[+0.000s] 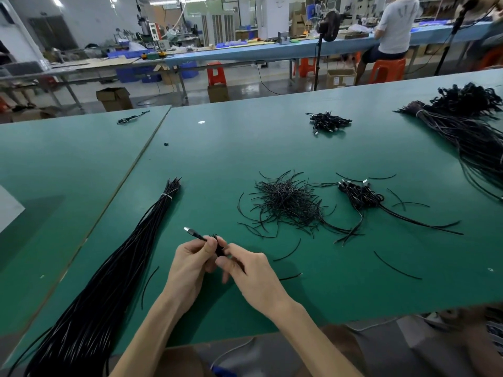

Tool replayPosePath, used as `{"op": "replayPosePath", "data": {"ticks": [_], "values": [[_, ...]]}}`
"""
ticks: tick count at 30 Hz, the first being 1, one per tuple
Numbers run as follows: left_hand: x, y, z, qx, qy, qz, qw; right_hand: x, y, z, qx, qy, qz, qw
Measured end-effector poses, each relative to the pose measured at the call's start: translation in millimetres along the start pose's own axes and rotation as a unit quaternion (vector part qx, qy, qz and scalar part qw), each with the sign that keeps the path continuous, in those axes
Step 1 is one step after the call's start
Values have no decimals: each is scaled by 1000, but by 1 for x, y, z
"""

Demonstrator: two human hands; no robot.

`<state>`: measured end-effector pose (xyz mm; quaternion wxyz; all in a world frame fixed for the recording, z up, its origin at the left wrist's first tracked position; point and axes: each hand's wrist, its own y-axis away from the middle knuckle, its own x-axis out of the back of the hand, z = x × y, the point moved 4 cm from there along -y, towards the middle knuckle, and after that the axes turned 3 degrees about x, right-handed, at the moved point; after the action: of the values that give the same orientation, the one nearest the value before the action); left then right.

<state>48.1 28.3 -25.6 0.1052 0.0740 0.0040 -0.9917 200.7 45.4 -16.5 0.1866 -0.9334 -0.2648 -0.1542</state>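
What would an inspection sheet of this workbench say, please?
Surface: green table, seam at left.
Job's things: black cable with metal plug, folded between both hands.
Clutter: pile of short ties, strays scattered around it.
Grippers: left hand and right hand both pinch the cable.
Cables: long tied bundle at left; coiled heap at right; smaller heap beyond; large bundle far right.
Surroundings: blue bench, orange stool, cardboard box, seated person.

green flat table point(217, 148) | left: long tied black cable bundle point(130, 246) | centre: short black wire-tie heap point(285, 205) | right: coiled black USB cables point(362, 195)
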Motion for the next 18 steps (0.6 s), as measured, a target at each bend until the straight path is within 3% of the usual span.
{"op": "replayPosePath", "data": {"ticks": [4, 10, 18], "values": [[-3, 0, -2, 4, -1, -2, 1000, 2, 2, -2, 10, 5, 2, 1000], [-5, 1, -1, 26, 10, -13, 1000, -1, -1, -7, 33, 141, -7, 989], [-8, -1, -1, 10, 21, -81, 996, 29, -1, -1, 22, 159, -29, 987]]}}
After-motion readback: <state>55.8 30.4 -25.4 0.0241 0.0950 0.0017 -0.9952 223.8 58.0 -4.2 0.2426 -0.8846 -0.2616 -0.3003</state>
